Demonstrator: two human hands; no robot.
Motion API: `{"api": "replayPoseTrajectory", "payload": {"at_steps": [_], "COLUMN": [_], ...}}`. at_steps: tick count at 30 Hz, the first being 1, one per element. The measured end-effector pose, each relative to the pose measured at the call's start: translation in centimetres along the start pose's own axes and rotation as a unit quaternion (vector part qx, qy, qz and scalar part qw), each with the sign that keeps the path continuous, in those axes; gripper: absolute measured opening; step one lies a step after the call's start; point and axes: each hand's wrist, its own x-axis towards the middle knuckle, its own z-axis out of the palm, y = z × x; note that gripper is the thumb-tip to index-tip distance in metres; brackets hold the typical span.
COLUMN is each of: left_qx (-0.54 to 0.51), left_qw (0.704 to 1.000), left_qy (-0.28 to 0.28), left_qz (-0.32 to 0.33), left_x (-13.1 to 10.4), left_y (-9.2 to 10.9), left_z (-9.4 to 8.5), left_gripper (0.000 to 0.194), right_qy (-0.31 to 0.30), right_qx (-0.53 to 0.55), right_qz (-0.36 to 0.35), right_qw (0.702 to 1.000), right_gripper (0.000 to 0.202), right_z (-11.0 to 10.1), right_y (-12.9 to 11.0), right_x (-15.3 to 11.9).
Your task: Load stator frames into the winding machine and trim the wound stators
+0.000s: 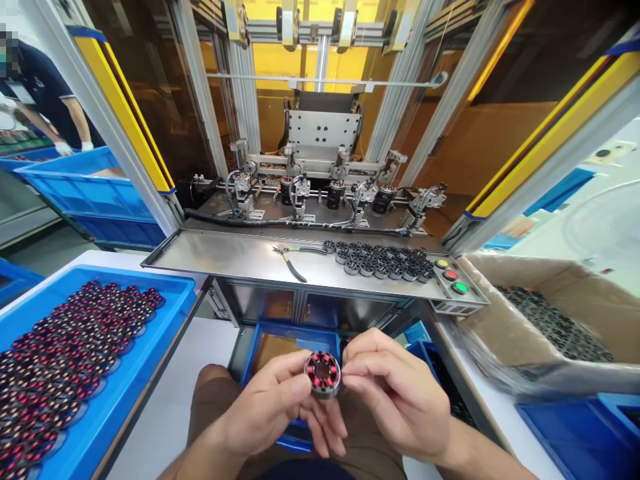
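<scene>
A round motor stator with red windings (323, 375) is pinched between the thumb and fingers of my left hand (280, 400), above my lap. Close against its right side is my right hand (400, 393), thumb and fingertips pressed together; whatever lies between them is too small to name. Many similar wound parts (90, 333) fill the blue tray (183, 287) on the left. Black rings (385, 260) stand packed on the metal shelf (230, 257), beside pliers with dark handles (294, 264).
Behind the shelf rises a machine with clamps (300, 193). A button box (457, 283) sits at the shelf's right end. At right, a lined carton (575, 293) holds dark parts. Below is a blue bin (255, 340). A person (45, 87) bends over blue crates (90, 187) at far left.
</scene>
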Motion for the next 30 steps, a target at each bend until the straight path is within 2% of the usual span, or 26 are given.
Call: {"api": "replayPoseTrajectory", "payload": {"at_steps": [2, 4, 8, 11, 13, 16, 18, 21, 24, 27, 30], "left_qx": [0.012, 0.019, 0.026, -0.002, -0.003, -0.008, -0.014, 0.002, 0.020, 0.023, -0.002], "left_qw": [0.999, 0.997, 0.984, 0.975, 0.985, 1.000, 0.998, 1.000, 0.994, 0.983, 0.975], "left_qy": [0.022, 0.039, 0.089, 0.101, 0.098, 0.012, -0.026, 0.013, 0.059, 0.085, 0.098], "left_qz": [0.033, 0.070, 0.151, 0.197, 0.143, -0.025, -0.052, 0.012, 0.088, 0.163, 0.198], "left_x": [-0.2, -0.4, -0.7, -0.4, 0.0, 0.4, 0.4, 0.2, 0.0, -0.1, 0.2], "left_y": [0.0, 0.1, 0.4, 0.7, 0.8, 0.4, 0.0, -0.3, -0.1, 0.4, 0.7], "left_z": [0.2, 0.5, 0.9, 0.9, 0.7, 0.3, 0.0, 0.1, 0.6, 0.9, 0.7], "left_gripper": [0.031, 0.032, 0.028, 0.026, 0.030, 0.056, 0.054, 0.033, 0.038, 0.028, 0.029], "right_qy": [0.008, 0.026, 0.067, 0.049, 0.023, -0.009, -0.010, 0.006, 0.034, 0.062, 0.040], "right_qx": [-0.030, -0.045, -0.023, 0.013, 0.027, 0.027, 0.016, -0.012, -0.024, -0.006, 0.026], "right_qz": [0.006, 0.029, 0.087, 0.084, 0.057, 0.017, 0.005, 0.027, 0.075, 0.107, 0.096], "right_qw": [1.000, 0.998, 0.994, 0.995, 0.998, 0.999, 1.000, 1.000, 0.996, 0.992, 0.994], "right_gripper": [0.015, 0.015, 0.013, 0.015, 0.014, 0.013, 0.013, 0.014, 0.014, 0.013, 0.013], "right_z": [0.0, 0.1, 0.6, 0.7, 0.5, 0.0, -0.3, -0.2, 0.2, 0.6, 0.5], "right_y": [-0.4, -0.7, -1.2, -1.4, -1.2, -0.9, -0.7, -0.7, -1.0, -1.1, -0.9], "right_x": [0.1, 0.1, 0.1, 0.2, 0.3, 0.4, 0.4, 0.2, 0.0, 0.2, 0.5]}}
